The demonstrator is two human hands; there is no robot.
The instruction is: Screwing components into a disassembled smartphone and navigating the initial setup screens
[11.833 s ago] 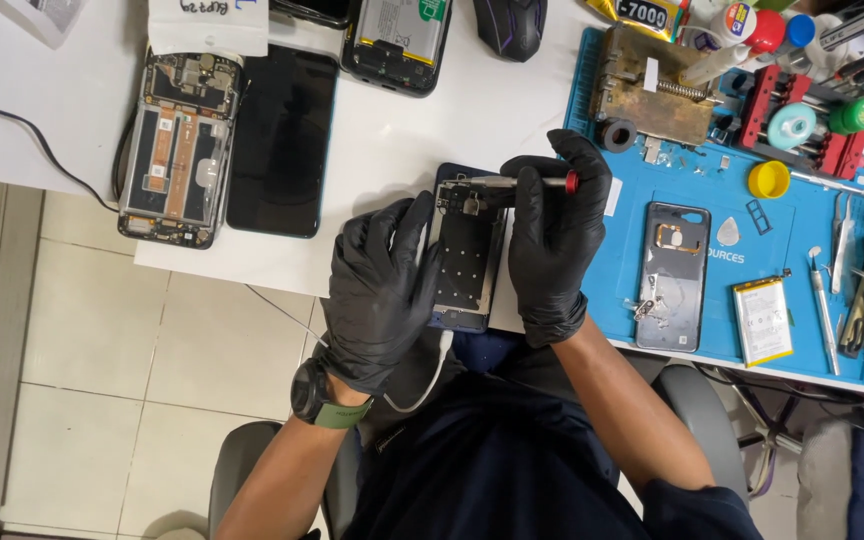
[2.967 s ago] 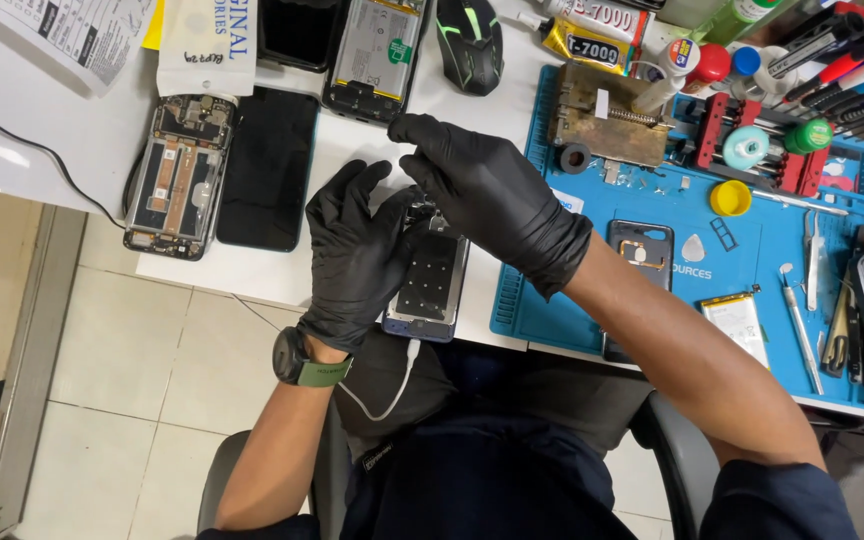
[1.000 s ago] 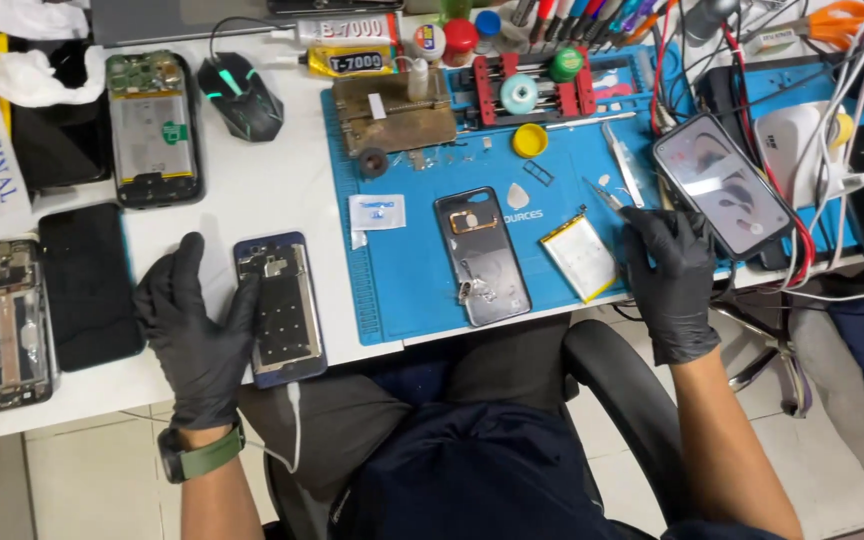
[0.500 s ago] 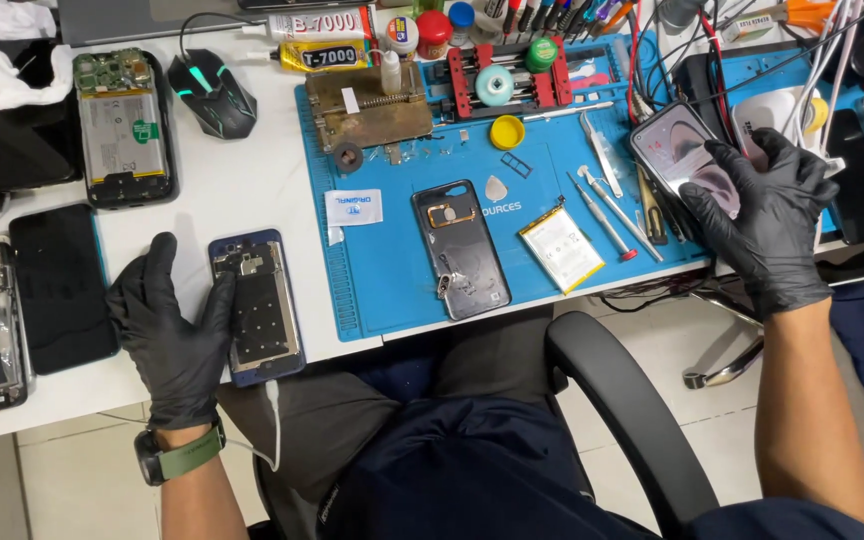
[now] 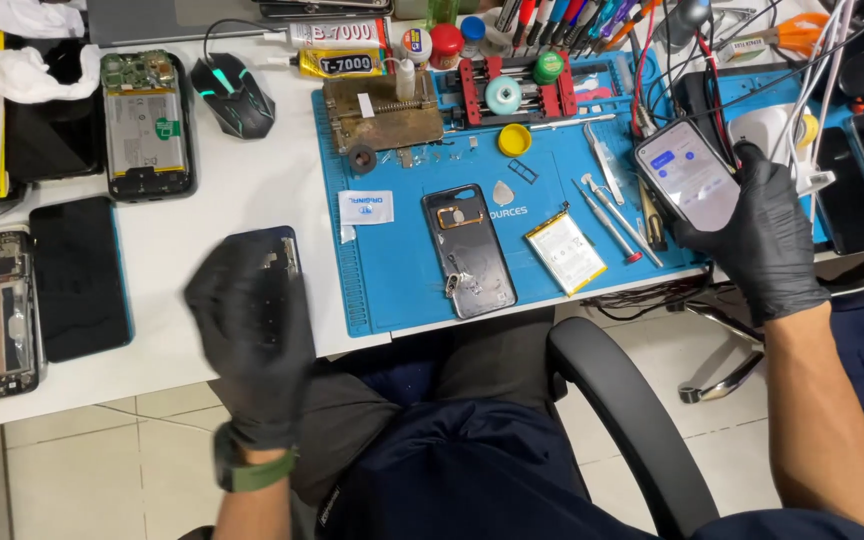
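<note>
Judging by the frame, the step in hand looks like a check of a lit smartphone [image 5: 687,172], which is held up at approx. 2 o'clock of the view by the rt hand [image 5: 757,235]. It is gripped at its lower-rt end: the gloved fingers [image 5: 747,160] are curled round the rt edge and back, and the screen is left uncovered and tilted toward the camera. The phone is kept above the rt edge of the blue repair mat [image 5: 392,280], just beside a bundle of cables [image 5: 712,60] at its 12 o'clock. The lt hand [image 5: 252,330] is seen at approx. 8 o'clock, motion-blurred, over a stripped phone frame [image 5: 277,250] lying on the white tabletop [image 5: 202,200] just off the mat's lt edge. Only the frame's top-rt corner is visible past the glove. Whether the lt fingers are spread or closing, and whether the frame is touched at all, cannot be told from the blur. As a judgement, any further handling of the lit phone calls for a firm grip by the edges w/o covering the screen, and for clearance from the cables and from the screwdrivers [image 5: 607,215] at its 8 o'clock. The frame would need to be steadied flat. Between the hands, on the mat, a phone back cover [image 5: 469,250] and a loose battery [image 5: 565,252] are laid side by side, well apart from both hands.
</note>
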